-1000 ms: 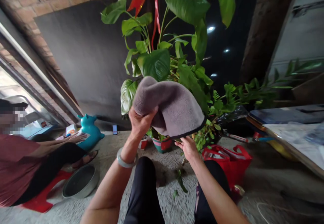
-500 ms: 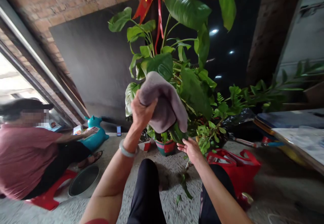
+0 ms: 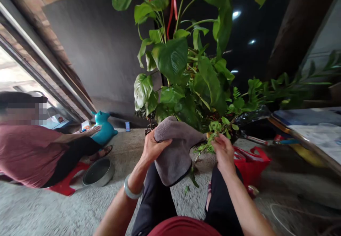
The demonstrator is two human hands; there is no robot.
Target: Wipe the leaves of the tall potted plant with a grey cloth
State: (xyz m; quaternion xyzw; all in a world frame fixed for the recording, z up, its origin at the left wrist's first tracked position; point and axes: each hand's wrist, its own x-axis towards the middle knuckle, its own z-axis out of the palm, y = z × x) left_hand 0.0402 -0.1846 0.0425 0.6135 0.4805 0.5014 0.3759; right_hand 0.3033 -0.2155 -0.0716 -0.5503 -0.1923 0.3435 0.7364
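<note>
My left hand (image 3: pixel 154 145) is closed on a grey-mauve cloth (image 3: pixel 174 154), which hangs in front of my knees. One corner of the cloth stretches towards my right hand (image 3: pixel 223 149). The fingers of that hand are bent together among small green leaves (image 3: pixel 217 127), and what they pinch is hidden. Behind the cloth rises a large potted plant with broad green leaves (image 3: pixel 172 58); the cloth and foliage cover its pot.
At the left a person in a pink shirt (image 3: pixel 29 154) rests a hand on a turquoise animal-shaped toy (image 3: pixel 105 131). A metal basin (image 3: pixel 99 172) and a phone (image 3: pixel 127 126) are on the floor. To the right are a red bag (image 3: pixel 250 165) and a table (image 3: pixel 317 133).
The cloth has come down and away from the broad leaves, in my left hand. My right hand has shifted right and lets go of the leaf it touched. The view has tilted downward.
</note>
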